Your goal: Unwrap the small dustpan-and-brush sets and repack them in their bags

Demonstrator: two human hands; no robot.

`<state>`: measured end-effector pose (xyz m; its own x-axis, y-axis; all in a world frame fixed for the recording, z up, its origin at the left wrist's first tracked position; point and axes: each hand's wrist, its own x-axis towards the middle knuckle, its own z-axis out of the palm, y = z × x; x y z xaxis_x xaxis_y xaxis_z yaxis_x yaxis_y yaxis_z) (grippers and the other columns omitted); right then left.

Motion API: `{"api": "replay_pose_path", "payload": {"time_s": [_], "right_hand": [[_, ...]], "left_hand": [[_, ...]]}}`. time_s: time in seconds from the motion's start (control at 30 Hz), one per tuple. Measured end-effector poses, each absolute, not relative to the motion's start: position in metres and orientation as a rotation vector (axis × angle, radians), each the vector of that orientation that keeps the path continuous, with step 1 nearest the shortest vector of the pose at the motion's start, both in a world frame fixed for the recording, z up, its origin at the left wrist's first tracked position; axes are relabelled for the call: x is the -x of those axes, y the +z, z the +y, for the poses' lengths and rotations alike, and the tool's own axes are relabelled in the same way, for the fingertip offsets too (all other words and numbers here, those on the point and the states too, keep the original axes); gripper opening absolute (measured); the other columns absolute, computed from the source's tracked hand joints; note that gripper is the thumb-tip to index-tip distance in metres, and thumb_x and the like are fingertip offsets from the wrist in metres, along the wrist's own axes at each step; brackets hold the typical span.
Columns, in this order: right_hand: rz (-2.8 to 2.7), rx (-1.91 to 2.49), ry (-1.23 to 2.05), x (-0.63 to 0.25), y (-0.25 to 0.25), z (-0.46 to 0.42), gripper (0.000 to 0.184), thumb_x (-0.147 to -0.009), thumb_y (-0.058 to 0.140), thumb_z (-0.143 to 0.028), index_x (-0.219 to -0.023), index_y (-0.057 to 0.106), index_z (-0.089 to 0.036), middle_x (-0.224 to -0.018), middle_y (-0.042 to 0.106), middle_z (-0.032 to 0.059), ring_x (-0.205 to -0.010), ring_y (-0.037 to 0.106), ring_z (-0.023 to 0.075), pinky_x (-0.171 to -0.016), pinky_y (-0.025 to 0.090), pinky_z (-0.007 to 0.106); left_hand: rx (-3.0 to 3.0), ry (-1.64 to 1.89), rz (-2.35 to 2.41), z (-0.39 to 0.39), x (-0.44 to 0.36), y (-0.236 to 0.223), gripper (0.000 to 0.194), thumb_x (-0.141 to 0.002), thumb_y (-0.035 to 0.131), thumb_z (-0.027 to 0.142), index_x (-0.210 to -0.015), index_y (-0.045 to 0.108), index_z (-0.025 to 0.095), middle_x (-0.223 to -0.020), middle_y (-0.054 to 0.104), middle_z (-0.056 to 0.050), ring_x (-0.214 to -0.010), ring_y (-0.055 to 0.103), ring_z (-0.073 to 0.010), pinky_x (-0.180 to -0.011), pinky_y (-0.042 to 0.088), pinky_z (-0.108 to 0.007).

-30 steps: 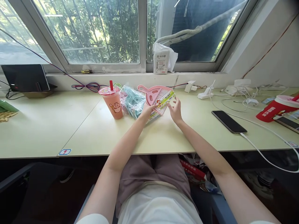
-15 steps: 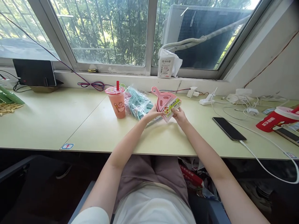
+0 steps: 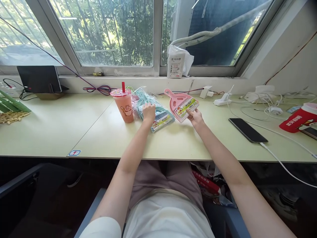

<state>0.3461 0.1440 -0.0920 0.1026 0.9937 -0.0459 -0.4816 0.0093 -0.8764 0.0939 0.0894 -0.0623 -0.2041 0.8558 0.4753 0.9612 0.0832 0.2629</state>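
Note:
My right hand [image 3: 195, 117] grips the lower edge of a pink mini dustpan-and-brush set [image 3: 181, 104] with a green label, held just above the pale green desk [image 3: 99, 138]. My left hand [image 3: 148, 111] rests with curled fingers on a teal dustpan set [image 3: 158, 117] that lies flat on the desk. Behind the teal set lies a clear plastic bag [image 3: 140, 97] with more pastel items. A pink drink cup [image 3: 123, 102] with a red straw stands just left of my left hand.
A black phone [image 3: 247, 130] on a white cable lies at the right, near a red cup [image 3: 298, 119] and tangled white chargers [image 3: 262, 96]. A dark tablet [image 3: 39, 79] leans at the back left. A white parcel [image 3: 176, 64] sits on the window sill.
My right hand has pulled the pink set off to the right. My left hand has let go of it and now lies on the teal set that was underneath.

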Motion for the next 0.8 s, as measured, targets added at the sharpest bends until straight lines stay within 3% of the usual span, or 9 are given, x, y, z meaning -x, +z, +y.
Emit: {"api": "replay_pose_path", "payload": {"time_s": [0.1, 0.2, 0.27, 0.37, 0.43, 0.53, 0.63, 0.7, 0.8], "right_hand": [[-0.763, 0.894, 1.346, -0.346, -0.090, 0.143, 0.029, -0.077, 0.073, -0.001, -0.096, 0.063, -0.021, -0.087, 0.077, -0.0014, -0.071, 0.073, 0.0129, -0.068, 0.064, 0.024], [-0.806, 0.882, 1.358, -0.346, -0.090, 0.142, 0.030, -0.077, 0.072, -0.002, -0.098, 0.064, -0.021, -0.089, 0.077, -0.0018, -0.071, 0.073, 0.0124, -0.067, 0.064, 0.023], [-0.832, 0.882, 1.360, -0.346, -0.091, 0.141, 0.030, -0.076, 0.073, -0.002, -0.098, 0.065, -0.021, -0.089, 0.077, -0.0020, -0.071, 0.073, 0.0123, -0.066, 0.064, 0.022], [-0.861, 0.906, 1.357, -0.345, -0.092, 0.139, 0.031, -0.073, 0.076, -0.004, -0.097, 0.065, -0.022, -0.089, 0.078, -0.0020, -0.070, 0.073, 0.0125, -0.066, 0.064, 0.023], [-0.865, 0.925, 1.358, -0.344, -0.093, 0.138, 0.032, -0.073, 0.076, -0.003, -0.096, 0.065, -0.021, -0.089, 0.077, -0.0017, -0.069, 0.073, 0.0128, -0.064, 0.064, 0.023], [-0.859, 0.962, 1.354, -0.342, -0.095, 0.137, 0.031, -0.074, 0.074, -0.003, -0.097, 0.065, -0.021, -0.088, 0.077, -0.0015, -0.068, 0.073, 0.0126, -0.061, 0.063, 0.022], [-0.860, 0.980, 1.349, -0.340, -0.096, 0.138, 0.030, -0.074, 0.073, -0.003, -0.097, 0.064, -0.021, -0.088, 0.077, -0.0021, -0.067, 0.072, 0.0119, -0.061, 0.064, 0.021], [-0.851, 0.966, 1.352, -0.340, -0.096, 0.139, 0.030, -0.074, 0.073, -0.003, -0.097, 0.064, -0.021, -0.088, 0.077, -0.0023, -0.068, 0.072, 0.0119, -0.063, 0.064, 0.022], [-0.819, 0.965, 1.353, -0.343, -0.095, 0.141, 0.028, -0.075, 0.072, -0.003, -0.096, 0.064, -0.021, -0.088, 0.077, -0.0020, -0.068, 0.072, 0.0122, -0.065, 0.065, 0.023]], "left_hand": [[1.832, -0.872, -2.029, 0.089, -0.097, -0.059, 0.043, -0.092, 0.041, -0.001, -0.097, 0.080, 0.018, -0.104, 0.075, -0.016, -0.124, 0.062, -0.0280, -0.126, 0.030, -0.055], [1.915, -1.016, -1.865, 0.089, -0.094, -0.054, 0.041, -0.088, 0.045, -0.001, -0.080, 0.079, 0.020, -0.114, 0.075, -0.013, -0.136, 0.055, -0.0278, -0.131, 0.014, -0.063], [1.998, -0.990, -1.831, 0.091, -0.090, -0.054, 0.039, -0.084, 0.046, -0.002, -0.071, 0.076, 0.020, -0.114, 0.075, -0.013, -0.141, 0.051, -0.0292, -0.130, 0.010, -0.067], [1.993, -0.865, -1.888, 0.096, -0.086, -0.059, 0.041, -0.081, 0.040, -0.004, -0.069, 0.073, 0.018, -0.094, 0.075, -0.015, -0.144, 0.048, -0.0317, -0.129, 0.013, -0.069], [1.937, -0.865, -1.946, 0.098, -0.086, -0.063, 0.043, -0.082, 0.036, -0.003, -0.078, 0.075, 0.016, -0.093, 0.074, -0.016, -0.145, 0.047, -0.0314, -0.129, 0.019, -0.063], [1.911, -0.962, -1.957, 0.099, -0.091, -0.067, 0.040, -0.093, 0.036, 0.009, -0.111, 0.072, 0.011, -0.120, 0.070, -0.020, -0.147, 0.044, -0.0308, -0.127, 0.029, -0.053], [2.093, -0.929, -1.837, 0.099, -0.099, -0.068, 0.045, -0.097, 0.049, 0.029, -0.138, 0.056, 0.009, -0.140, 0.060, -0.021, -0.144, 0.046, -0.0324, -0.130, 0.020, -0.055], [2.263, -0.779, -1.777, 0.100, -0.102, -0.070, 0.056, -0.094, 0.059, 0.033, -0.143, 0.051, 0.008, -0.143, 0.058, -0.021, -0.142, 0.048, -0.0329, -0.131, 0.014, -0.055], [2.374, -0.632, -1.780, 0.102, -0.102, -0.073, 0.055, -0.092, 0.063, 0.026, -0.143, 0.052, 0.008, -0.145, 0.057, -0.022, -0.140, 0.049, -0.0328, -0.128, 0.023, -0.053]]}}
